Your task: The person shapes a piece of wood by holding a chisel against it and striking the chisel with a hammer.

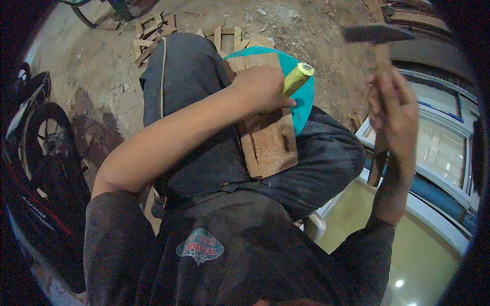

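So | my left hand (263, 88) is clenched around yellow-green handle (296, 81) over wooden block (271, 148) | my thighs (188, 76) flank block | my right hand (394, 99) grips hammer (377, 34), right of block | I'd steady handle, strike squarely

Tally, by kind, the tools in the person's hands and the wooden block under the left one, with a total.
Hammer: 1, in the right hand
Tool with yellow-green handle: 1, in the left hand
Wooden block: 1
Total: 3

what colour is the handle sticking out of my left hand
The handle is yellowish green, best in head view.
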A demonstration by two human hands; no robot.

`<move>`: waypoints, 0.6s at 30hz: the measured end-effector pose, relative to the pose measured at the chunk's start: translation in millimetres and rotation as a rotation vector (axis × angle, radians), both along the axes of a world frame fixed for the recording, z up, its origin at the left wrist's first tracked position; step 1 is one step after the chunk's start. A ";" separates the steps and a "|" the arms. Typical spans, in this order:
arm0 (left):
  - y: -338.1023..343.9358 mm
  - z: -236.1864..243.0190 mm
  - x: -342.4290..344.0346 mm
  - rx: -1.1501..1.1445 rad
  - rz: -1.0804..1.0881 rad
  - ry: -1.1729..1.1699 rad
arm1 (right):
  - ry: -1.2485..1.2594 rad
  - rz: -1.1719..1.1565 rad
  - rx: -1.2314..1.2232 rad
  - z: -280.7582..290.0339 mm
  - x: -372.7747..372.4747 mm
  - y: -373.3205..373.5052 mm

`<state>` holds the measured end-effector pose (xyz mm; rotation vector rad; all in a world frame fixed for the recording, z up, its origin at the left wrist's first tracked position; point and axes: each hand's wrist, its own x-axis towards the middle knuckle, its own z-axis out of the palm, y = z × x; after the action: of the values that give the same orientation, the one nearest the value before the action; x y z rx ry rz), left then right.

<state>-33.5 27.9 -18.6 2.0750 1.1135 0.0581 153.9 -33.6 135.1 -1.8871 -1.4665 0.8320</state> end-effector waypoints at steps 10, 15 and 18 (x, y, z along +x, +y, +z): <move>0.9 -6.4 0.0 -0.014 -0.063 -0.060 | -0.572 0.445 0.011 -25.5 -4.4 -13.3; 3.1 -3.0 -0.8 0.019 -0.042 -0.066 | -0.242 0.031 -0.068 -3.6 -14.0 -11.5; 5.9 1.0 -1.6 -0.059 0.000 -0.183 | -0.038 0.015 -0.078 -2.6 -7.6 -4.5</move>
<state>-35.1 33.8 -17.5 1.9740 0.9923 0.2080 146.3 -38.1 132.6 -1.9613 -1.4923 0.8771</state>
